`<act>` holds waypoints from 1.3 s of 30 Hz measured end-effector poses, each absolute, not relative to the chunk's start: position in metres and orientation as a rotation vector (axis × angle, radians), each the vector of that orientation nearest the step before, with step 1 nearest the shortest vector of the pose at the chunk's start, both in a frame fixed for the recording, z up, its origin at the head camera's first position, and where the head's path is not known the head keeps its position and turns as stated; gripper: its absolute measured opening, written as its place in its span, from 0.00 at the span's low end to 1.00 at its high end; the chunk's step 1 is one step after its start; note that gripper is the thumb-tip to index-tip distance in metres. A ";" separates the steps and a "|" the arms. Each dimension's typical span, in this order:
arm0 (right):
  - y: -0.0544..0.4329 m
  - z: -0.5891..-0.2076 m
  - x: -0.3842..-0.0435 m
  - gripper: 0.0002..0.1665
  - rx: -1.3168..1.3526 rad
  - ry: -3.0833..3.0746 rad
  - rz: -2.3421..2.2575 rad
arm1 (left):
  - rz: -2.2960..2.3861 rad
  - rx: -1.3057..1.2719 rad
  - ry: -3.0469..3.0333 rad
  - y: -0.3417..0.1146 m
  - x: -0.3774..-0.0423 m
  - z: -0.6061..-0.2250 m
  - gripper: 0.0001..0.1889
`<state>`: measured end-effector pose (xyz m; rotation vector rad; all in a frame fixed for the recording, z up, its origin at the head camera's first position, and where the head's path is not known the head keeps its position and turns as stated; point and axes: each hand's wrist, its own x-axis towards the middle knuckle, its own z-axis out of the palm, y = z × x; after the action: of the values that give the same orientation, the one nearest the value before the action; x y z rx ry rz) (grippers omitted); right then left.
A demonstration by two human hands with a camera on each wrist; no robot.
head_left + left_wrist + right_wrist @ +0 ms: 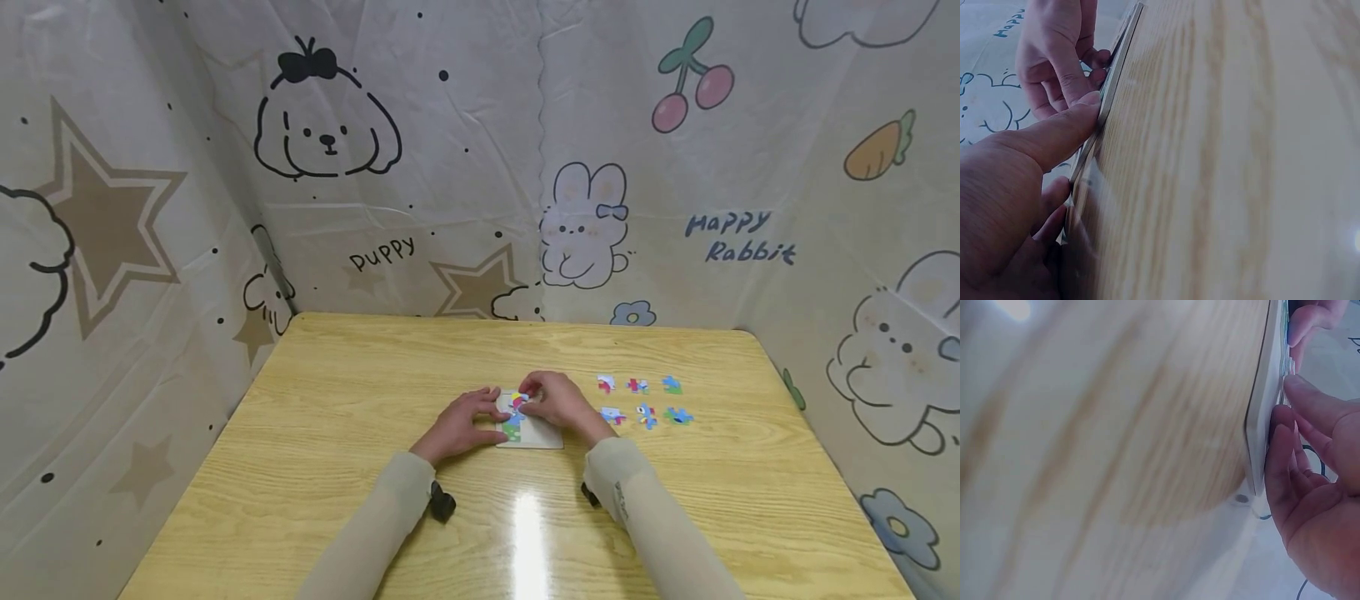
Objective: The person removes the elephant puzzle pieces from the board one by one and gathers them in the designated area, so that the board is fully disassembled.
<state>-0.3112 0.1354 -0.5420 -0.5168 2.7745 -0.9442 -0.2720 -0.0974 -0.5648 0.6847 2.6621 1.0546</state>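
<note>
A small pale puzzle board (542, 433) lies on the table, with colourful jigsaw pieces (512, 429) along its left side. My left hand (459, 425) grips the board at its left, thumb near the lower corner and fingers spread toward the top. At the board's upper part, my right hand (558, 402) pinches a red and yellow puzzle piece (517, 401) against the surface. In the left wrist view the left thumb (1072, 125) lies along the board's edge (1124, 56). The right wrist view has the right fingers (1280, 456) low over the board, partly hiding the piece.
Several loose jigsaw pieces (647, 415) lie in two rows to the right of the board, beside the right forearm. The wooden table (337, 383) ends at a cartoon-printed curtain (465, 167) behind and at both sides.
</note>
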 end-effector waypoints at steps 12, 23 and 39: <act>0.138 -0.533 -0.308 0.13 -0.472 2.761 -0.920 | 1.053 0.674 2.661 -0.095 -0.273 -0.563 0.17; 0.146 -0.528 -0.302 0.14 -0.488 2.754 -0.896 | 1.044 0.650 2.655 -0.096 -0.272 -0.564 0.18; 0.175 -0.522 -0.284 0.13 -0.535 2.753 -0.880 | 1.048 0.616 2.665 -0.095 -0.271 -0.567 0.18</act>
<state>-0.2835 0.1745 -0.5221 -0.5352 2.7533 -0.8800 -0.2706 -0.0946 -0.5666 0.6155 2.6651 1.0479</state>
